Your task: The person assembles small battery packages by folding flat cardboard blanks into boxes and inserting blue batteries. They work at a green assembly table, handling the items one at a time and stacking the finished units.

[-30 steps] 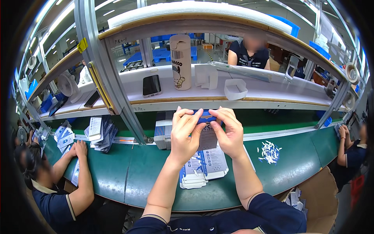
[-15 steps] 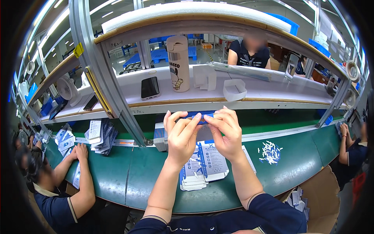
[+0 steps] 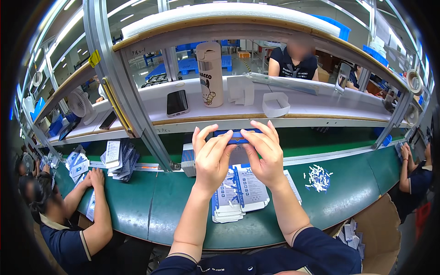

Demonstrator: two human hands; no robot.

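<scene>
Pinching the left side of a blue-topped box raised above the surface and stacked flat cartons, the left hand mirrors the grip of the right hand, presumably to steady it. Farther right, small scraps lie heaped apart, perhaps clear of the cartons.

Dark navy short-sleeved shirt, beige-edged cuffs, white chest lettering, bare forearms, bare fingers
</scene>
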